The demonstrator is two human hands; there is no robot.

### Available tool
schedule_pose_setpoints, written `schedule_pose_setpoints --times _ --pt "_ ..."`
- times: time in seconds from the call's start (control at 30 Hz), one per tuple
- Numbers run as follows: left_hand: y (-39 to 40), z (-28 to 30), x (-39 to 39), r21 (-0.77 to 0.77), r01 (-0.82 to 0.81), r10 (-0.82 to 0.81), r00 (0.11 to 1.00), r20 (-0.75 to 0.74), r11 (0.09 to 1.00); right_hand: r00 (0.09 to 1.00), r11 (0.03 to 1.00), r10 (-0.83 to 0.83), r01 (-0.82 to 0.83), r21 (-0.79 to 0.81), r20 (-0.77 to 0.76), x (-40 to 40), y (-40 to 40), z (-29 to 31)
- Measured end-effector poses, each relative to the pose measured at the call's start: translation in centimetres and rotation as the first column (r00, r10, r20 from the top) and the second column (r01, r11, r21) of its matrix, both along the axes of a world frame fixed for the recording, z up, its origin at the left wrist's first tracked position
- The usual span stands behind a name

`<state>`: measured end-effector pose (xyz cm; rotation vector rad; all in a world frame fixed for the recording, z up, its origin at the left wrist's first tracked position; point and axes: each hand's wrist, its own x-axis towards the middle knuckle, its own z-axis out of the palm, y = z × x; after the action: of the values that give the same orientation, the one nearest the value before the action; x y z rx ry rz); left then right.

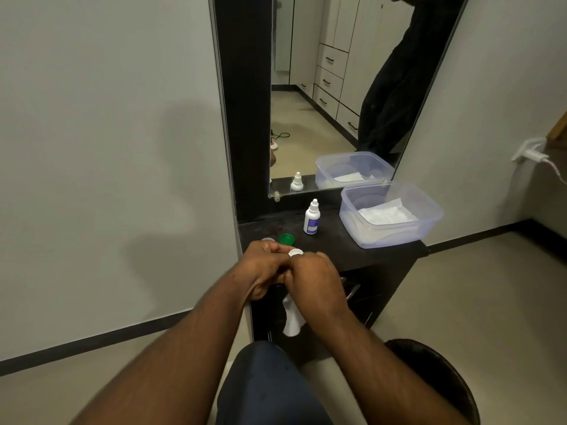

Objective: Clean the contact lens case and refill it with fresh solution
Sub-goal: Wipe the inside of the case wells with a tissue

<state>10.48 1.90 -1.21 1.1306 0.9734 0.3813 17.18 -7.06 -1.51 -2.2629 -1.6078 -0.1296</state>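
My left hand (264, 265) pinches the white cap (295, 252); my right hand (316, 279) grips tissue (291, 320). The cap's light and slick, so I hold its rim.

From my remote feed: both forearms are bare to the frame's edge, no sleeves, watch or rings visible on the left hand (264, 268) or right hand (316, 279). Dark navy trousers (270, 391) cover the one knee in view.

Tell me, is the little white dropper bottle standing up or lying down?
Standing up. The little white dropper bottle sits upright on the black counter, cap on top.
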Motion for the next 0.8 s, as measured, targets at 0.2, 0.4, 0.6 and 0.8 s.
schedule_pose_setpoints --times 0.2,0.4,0.6,0.8 --pt "0.1 -0.5 0.3 -0.007 -0.008 0.008 1.0 -0.009 1.0 0.962 0.983 0.169 -0.18 0.031 0.215 2.4 -2.5 -0.6" --pt "0.3 -0.4 0.3 -0.018 -0.012 0.012 0.999 -0.033 1.0 0.816 0.892 0.439 -0.446 -0.072 0.377 5.6 -2.0 -0.2" --pt "0.4 -0.5 0.2 -0.005 -0.009 0.009 1.0 -0.02 1.0 0.931 0.93 0.293 -0.331 0.162 0.219 3.4 -1.6 -1.3" --pt "0.4 -1.0 0.2 0.043 -0.021 0.022 1.0 -0.017 0.999 0.825 0.937 0.015 0.185 0.296 -0.565 -0.6 -0.6 -1.4"
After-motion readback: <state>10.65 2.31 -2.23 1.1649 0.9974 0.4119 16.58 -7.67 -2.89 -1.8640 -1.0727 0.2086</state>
